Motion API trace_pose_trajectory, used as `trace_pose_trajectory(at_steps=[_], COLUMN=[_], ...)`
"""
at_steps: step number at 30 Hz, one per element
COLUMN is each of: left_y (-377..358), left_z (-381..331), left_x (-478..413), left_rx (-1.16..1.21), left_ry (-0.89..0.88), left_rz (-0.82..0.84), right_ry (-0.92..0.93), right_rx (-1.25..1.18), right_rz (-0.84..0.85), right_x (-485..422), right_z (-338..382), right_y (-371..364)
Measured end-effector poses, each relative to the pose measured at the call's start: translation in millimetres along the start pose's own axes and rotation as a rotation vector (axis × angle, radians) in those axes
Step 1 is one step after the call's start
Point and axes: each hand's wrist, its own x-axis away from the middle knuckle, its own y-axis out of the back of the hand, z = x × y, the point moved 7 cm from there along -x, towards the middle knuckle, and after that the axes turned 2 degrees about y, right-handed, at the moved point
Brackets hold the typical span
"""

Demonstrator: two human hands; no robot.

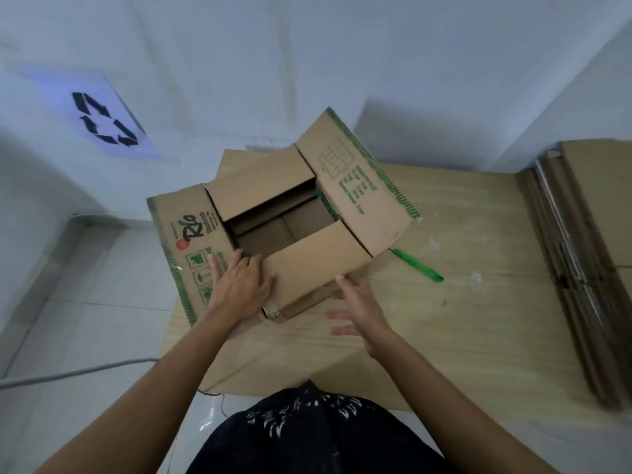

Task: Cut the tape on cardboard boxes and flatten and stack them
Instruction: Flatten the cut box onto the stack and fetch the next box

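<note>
**Hands at open box: handling notes**

Left hand point(239, 282): fingers straight, lying flat on the near end of the left flap of the box point(307, 268), thumb against the edge of the near flap. It presses and does not grip. Right hand point(359, 309): spread and relaxed, holding nothing, just beside the near flap's right corner. Cannot tell whether a fingertip touches the cardboard.

Box: upright on the table point(461, 336), towards its left side. All four top flaps are folded outward and the inside looks empty. A pale scrap at the near lower corner may be tape; too small to be sure.

Judgement: empty corrugated cardboard, so light and likely to slide on the smooth wood if pushed from one side only. Walls are stiff but give at the creases. Flaps are floppy and poor to lift by. Best hold is probably flat palms on two opposite walls or corners, pressing inward along the folds. The bottom seam probably needs cutting first.

Cutter point(417, 265): green, on the table just right of the box, one end under the right flap. Pile of flattened boxes point(581, 251): at the table's right edge, well apart. Recycling sign point(106, 118): on the wall, far left.
</note>
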Motion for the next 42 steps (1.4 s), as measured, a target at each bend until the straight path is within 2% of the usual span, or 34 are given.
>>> trace_pose_trajectory(at_steps=[3,6,8,11,13,16,19,22,24,27,29,31,33,34,36,38,40,41,42], left_y=[6.5,11.4,19.3,35.0,30.1,18.3,16.3,19.0,25.9,27.3,12.1,-5.6,-18.2,-19.8,-18.1,-13.3,-8.8,-7.3,-7.3], left_z=[-14.7,-40.5,-48.6,-27.2,-4.3,24.0,42.6,52.2,62.1,101.1,126.2,134.7,135.2,132.7,127.3,125.4,125.4,125.9,126.3], left_x=[-5.6,-9.7,-10.8,-16.1,-19.0,-18.8,-16.9,-15.4,-15.7,-17.1,-19.2,-20.8,-20.0,-19.8,-21.7,-26.2,-29.4,-30.5,-30.8], left_rx=[0.088,0.398,0.468,0.24,0.176,0.235,0.365,0.437,0.564,0.919,1.199,1.402,1.464,1.469,1.478,1.52,1.564,1.597,1.628], left_ry=[-0.031,-0.132,-0.201,-0.132,-0.031,0.086,0.149,0.12,0.144,0.442,0.652,0.774,0.849,0.864,0.863,0.853,0.837,0.819,0.798], left_rz=[0.046,0.095,0.012,-0.231,-0.192,-0.097,-0.086,-0.142,-0.194,-0.261,-0.212,-0.116,-0.033,0.004,0.077,0.134,0.179,0.179,0.171], right_ry=[0.167,0.376,0.367,0.313,0.27,0.229,0.179,0.125,0.098,0.202,0.405,0.462,0.357,0.279,0.136,0.003,-0.037,0.051,0.223], right_rx=[-0.133,0.042,0.32,0.781,0.959,1.054,1.064,1.048,1.024,0.898,0.594,0.171,-0.238,-0.396,-0.56,-0.455,-0.121,0.055,0.231], right_rz=[-0.097,-0.26,-0.304,-0.314,-0.295,-0.376,-0.454,-0.472,-0.512,-0.543,-0.545,-0.619,-0.711,-0.706,-0.704,-0.769,-0.956,-1.032,-1.071], right_x=[-12.2,-17.5,-23.1,-30.6,-34.7,-37.4,-40.1,-47.4,-52.0,-47.2,-29.7,-16.7,-21.6,-26.2,-39.5,-46.2,-34.6,-26.1,-17.0], right_z=[15.8,53.8,65.3,67.0,59.0,50.6,52.1,58.2,62.5,68.7,78.6,77.3,56.9,45.1,22.1,8.3,14.1,29.4,49.5], right_y=[-4.6,6.2,10.4,3.3,-7.5,-16.4,-21.7,-26.3,-25.8,-22.9,-11.5,20.6,56.1,65.2,75.7,86.8,104.0,107.6,103.9])
